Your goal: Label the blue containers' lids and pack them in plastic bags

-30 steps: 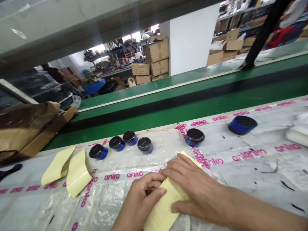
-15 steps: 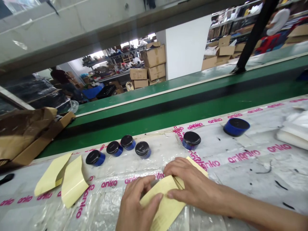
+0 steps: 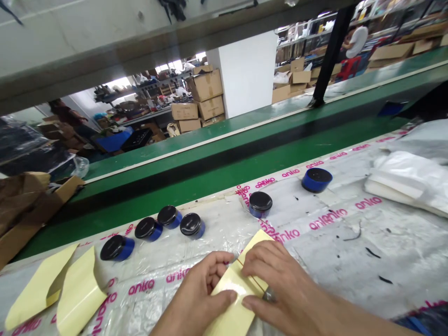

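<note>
A folded yellow paper piece [image 3: 234, 305] is between my hands at the bottom centre. My left hand [image 3: 203, 291] grips its left edge, thumb on top and fingers curled beneath. My right hand [image 3: 276, 280] pinches its right side, with the fingers bent over the upper part. Just beyond my right hand stands a round black-topped blue container [image 3: 260, 204]. Several similar ones, among them a black-lidded container [image 3: 192, 226], stand to the left. Two more curved yellow pieces lie at the lower left, one of them a yellow strip [image 3: 80, 294].
Behind the plastic-covered table [image 3: 308, 252] runs a green conveyor belt [image 3: 217, 179]. A blue round container [image 3: 317, 179] and white wrapping [image 3: 409, 182] are at the right. A cardboard box [image 3: 38, 221] sits at the left. Two people are in the background.
The view has shifted right, so the containers and yellow pieces appear further left. The paper in my hands is turned more upright, its glossy face showing, and both hands still hold it.
</note>
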A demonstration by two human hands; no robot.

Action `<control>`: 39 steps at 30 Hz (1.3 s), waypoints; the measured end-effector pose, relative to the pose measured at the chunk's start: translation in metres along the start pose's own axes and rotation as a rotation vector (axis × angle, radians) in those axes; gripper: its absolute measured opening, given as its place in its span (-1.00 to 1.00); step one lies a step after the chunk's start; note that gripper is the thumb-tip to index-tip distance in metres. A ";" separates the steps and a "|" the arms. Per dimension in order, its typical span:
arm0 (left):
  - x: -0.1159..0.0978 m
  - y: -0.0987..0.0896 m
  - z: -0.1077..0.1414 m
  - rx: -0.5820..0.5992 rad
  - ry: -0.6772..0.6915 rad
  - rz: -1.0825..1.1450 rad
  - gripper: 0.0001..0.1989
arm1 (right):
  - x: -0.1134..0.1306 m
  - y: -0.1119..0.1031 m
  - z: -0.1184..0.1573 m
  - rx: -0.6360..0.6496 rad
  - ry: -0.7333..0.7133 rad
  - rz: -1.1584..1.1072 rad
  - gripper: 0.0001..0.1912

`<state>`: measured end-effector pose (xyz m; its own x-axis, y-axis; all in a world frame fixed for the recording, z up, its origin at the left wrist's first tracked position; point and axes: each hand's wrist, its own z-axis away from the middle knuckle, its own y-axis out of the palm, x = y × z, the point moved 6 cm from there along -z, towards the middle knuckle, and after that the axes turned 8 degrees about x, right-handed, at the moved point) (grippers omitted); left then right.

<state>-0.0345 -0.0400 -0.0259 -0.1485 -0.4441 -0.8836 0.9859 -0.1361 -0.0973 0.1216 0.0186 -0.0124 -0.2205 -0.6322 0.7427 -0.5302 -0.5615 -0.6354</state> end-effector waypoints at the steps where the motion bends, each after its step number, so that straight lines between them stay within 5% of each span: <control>1: -0.001 0.002 -0.001 0.015 0.012 0.019 -0.51 | 0.000 0.000 0.001 0.000 0.008 -0.011 -0.76; 16: -0.002 0.013 -0.005 -0.166 0.072 0.108 -0.67 | -0.004 0.011 -0.008 -0.052 0.068 0.007 -0.81; 39: -0.002 0.016 -0.009 -0.184 0.069 -0.039 -0.80 | 0.004 0.012 -0.019 -0.112 0.047 0.138 -0.82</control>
<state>-0.0176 -0.0332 -0.0301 -0.1871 -0.3794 -0.9061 0.9779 0.0155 -0.2085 0.0994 0.0196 -0.0128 -0.3339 -0.6722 0.6608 -0.5792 -0.4067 -0.7065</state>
